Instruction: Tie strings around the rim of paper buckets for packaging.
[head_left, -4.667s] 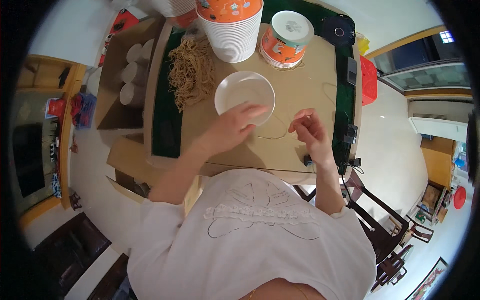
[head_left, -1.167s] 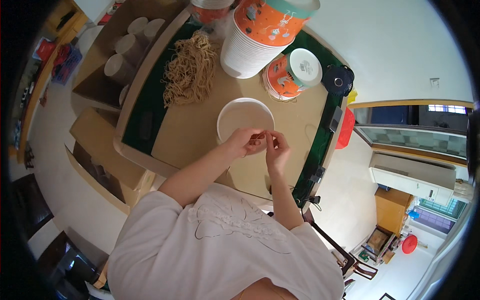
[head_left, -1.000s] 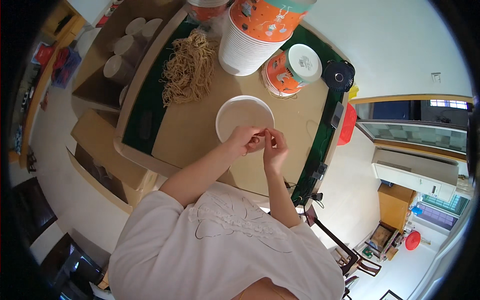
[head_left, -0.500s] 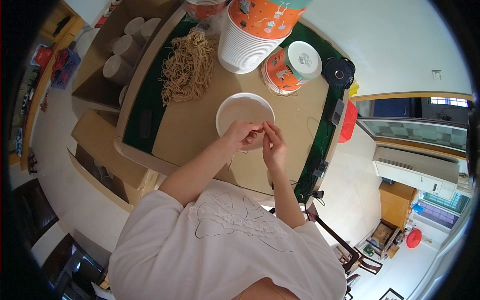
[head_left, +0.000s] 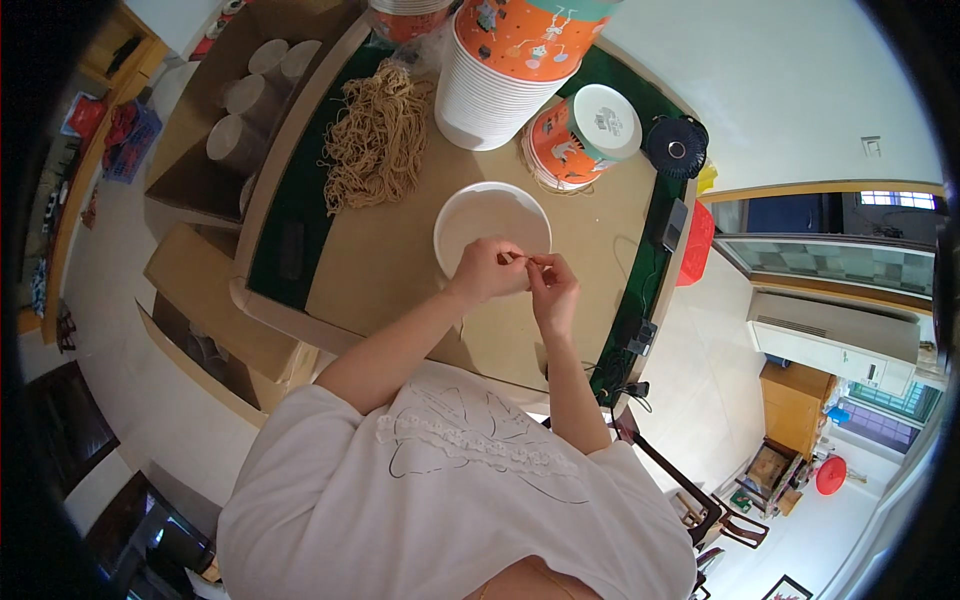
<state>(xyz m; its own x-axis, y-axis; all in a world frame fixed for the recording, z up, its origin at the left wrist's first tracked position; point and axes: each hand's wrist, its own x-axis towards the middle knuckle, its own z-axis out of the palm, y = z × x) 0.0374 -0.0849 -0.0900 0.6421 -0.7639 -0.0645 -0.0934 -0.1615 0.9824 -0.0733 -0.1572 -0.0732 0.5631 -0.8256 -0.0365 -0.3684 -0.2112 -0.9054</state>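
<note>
A white paper bucket point(head_left: 478, 205) stands on the brown board with its mouth toward me. Over its near rim my left hand point(head_left: 486, 270) and my right hand point(head_left: 554, 292) meet, fingertips pinched together. Between them runs a short stretch of tan string point(head_left: 527, 262), and a loose end hangs below my left hand. Whether the string passes through the bucket's wall is hidden by my fingers. Farther off to the left lies a tangled heap of the same tan string point(head_left: 375, 140).
Behind the bucket rises a tall stack of orange-and-white paper buckets point(head_left: 505, 95). Right of it sits a shorter orange bucket stack point(head_left: 570, 145) lying tilted, string around its base. A small black fan point(head_left: 677, 147) and black device point(head_left: 673, 225) line the right edge. Cardboard boxes point(head_left: 215, 285) flank the left.
My hands have shifted slightly, and my right fingers have turned inward and down, pinching beside the left ones. The bucket and the stacks stay where they were.
</note>
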